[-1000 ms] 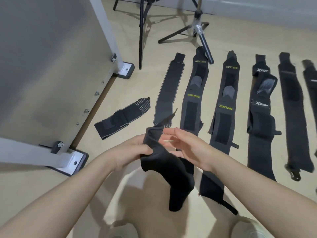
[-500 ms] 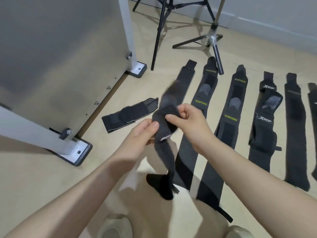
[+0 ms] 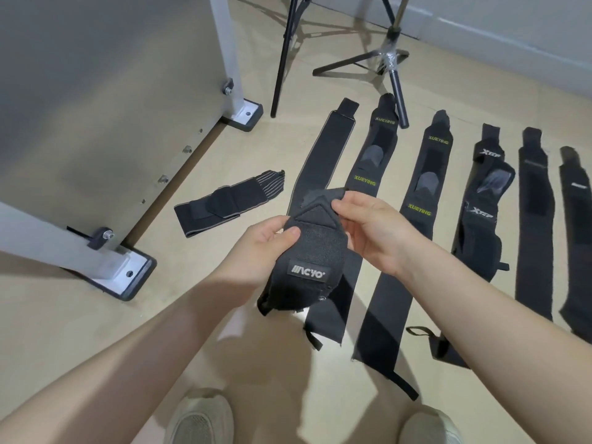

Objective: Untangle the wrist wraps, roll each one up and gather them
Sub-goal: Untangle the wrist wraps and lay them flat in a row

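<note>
I hold a black wrist wrap (image 3: 315, 257) with a white logo patch above the floor, folded over on itself. My left hand (image 3: 261, 248) grips its left edge, thumb on top. My right hand (image 3: 374, 229) pinches the upper end and its grey flap. Several more black wraps lie stretched out side by side on the floor behind: a plain one (image 3: 323, 152), two with yellow-green lettering (image 3: 378, 149) (image 3: 429, 174), one with white lettering (image 3: 487, 193) and two plain ones at the right (image 3: 535, 200). A short folded wrap (image 3: 224, 203) lies apart at the left.
A grey panel on white legs with metal feet (image 3: 128, 274) stands at the left. Black tripod legs (image 3: 397, 84) reach onto the floor behind the wraps. My two light shoes (image 3: 198, 418) show at the bottom edge.
The wrap hung long from my hands and reached toward the floor. Now it is gathered into a short folded bundle with the logo patch facing me. The view has tilted down.
</note>
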Motion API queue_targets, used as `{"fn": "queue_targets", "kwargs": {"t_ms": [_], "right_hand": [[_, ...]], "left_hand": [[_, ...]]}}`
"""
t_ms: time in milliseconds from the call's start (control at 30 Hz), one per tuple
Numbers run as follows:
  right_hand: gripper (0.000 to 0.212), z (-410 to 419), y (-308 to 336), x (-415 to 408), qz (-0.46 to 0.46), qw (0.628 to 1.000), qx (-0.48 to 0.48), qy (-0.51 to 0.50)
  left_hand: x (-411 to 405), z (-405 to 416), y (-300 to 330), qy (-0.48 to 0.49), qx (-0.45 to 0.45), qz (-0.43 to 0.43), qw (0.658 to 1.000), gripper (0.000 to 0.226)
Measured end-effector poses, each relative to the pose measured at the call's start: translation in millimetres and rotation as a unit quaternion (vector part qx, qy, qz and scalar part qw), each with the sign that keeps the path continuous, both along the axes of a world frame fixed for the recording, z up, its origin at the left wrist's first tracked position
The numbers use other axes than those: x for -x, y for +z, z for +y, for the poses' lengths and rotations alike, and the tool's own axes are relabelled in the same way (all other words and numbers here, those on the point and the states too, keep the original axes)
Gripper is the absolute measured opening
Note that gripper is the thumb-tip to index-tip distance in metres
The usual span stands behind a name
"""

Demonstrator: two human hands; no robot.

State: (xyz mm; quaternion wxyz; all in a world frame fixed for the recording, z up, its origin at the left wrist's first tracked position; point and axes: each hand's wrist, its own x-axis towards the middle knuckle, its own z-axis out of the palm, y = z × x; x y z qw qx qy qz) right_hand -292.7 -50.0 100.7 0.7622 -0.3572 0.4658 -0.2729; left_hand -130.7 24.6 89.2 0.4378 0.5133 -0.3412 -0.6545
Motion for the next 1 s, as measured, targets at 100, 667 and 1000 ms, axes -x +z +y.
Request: {"fn": "queue_targets", "kwargs": {"t_ms": [100,667,1000], "right_hand": [[0.016,2,-10,0,0.012,0.999,-0.029,-0.042],[0.011,-3,-13,101,0.125,0.965,-0.036,-0.228],[0.014,37,19,242,0.171,0.902,0.004,-0.397]], "left_hand": [[-2,-3,-2,-0.071,-0.091,0.042,0.992,0.03],[82,-23,25,-0.248,-0.048,0.101,0.962,0.065],[226,-30,49,-0.35,-0.061,0.101,0.929,0.065]]}}
